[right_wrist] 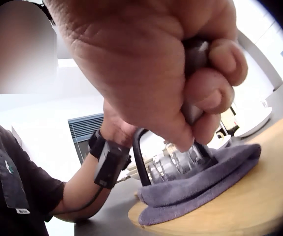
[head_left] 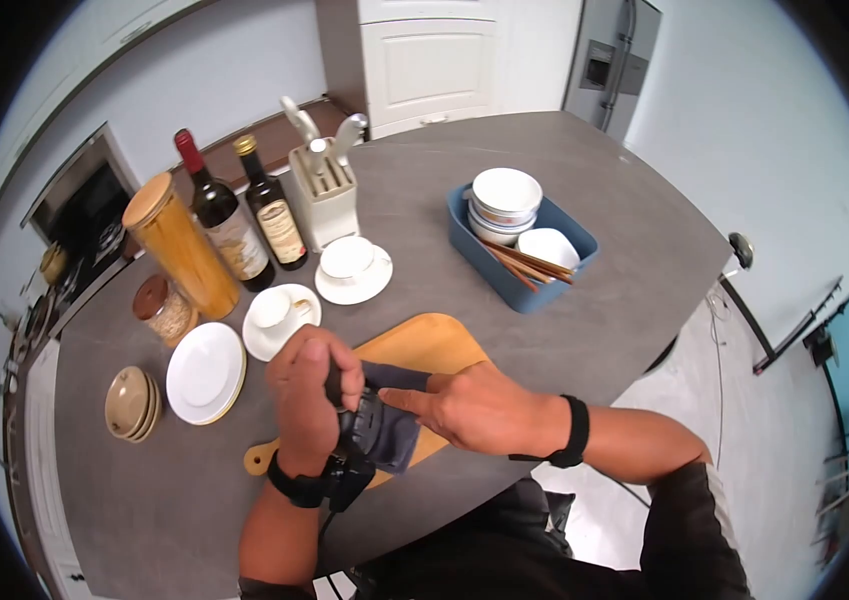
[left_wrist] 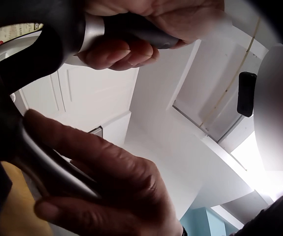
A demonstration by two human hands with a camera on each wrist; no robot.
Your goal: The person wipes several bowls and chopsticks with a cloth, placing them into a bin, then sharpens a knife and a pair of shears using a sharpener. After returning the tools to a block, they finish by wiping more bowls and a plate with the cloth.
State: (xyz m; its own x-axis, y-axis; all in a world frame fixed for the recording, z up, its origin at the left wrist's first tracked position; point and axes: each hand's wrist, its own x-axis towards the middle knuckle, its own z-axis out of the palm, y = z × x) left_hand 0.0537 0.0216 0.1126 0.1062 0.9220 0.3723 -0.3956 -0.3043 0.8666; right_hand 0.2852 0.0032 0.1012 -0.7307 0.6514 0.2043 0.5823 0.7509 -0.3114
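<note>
My left hand (head_left: 309, 405) grips the black handle of a knife sharpener (head_left: 368, 425). In the left wrist view a silver collar (left_wrist: 93, 33) shows on that handle. The sharpener stands on a folded grey-purple cloth (head_left: 402, 442), which lies on a wooden cutting board (head_left: 434, 335). My right hand (head_left: 489, 408) holds a knife by its silver-grey handle (right_wrist: 196, 56), index finger stretched forward along it, right beside the sharpener. The right wrist view shows the sharpener's slotted body (right_wrist: 173, 166) just beyond that hand. The knife's blade is hidden.
Behind the board stand two cups on saucers (head_left: 354, 285), a knife block (head_left: 329, 215), two bottles (head_left: 279, 225) and a tall pasta jar (head_left: 184, 250). White plates (head_left: 206, 375) and brown bowls (head_left: 129, 402) sit left. A blue basket (head_left: 484, 265) of bowls and chopsticks stands right.
</note>
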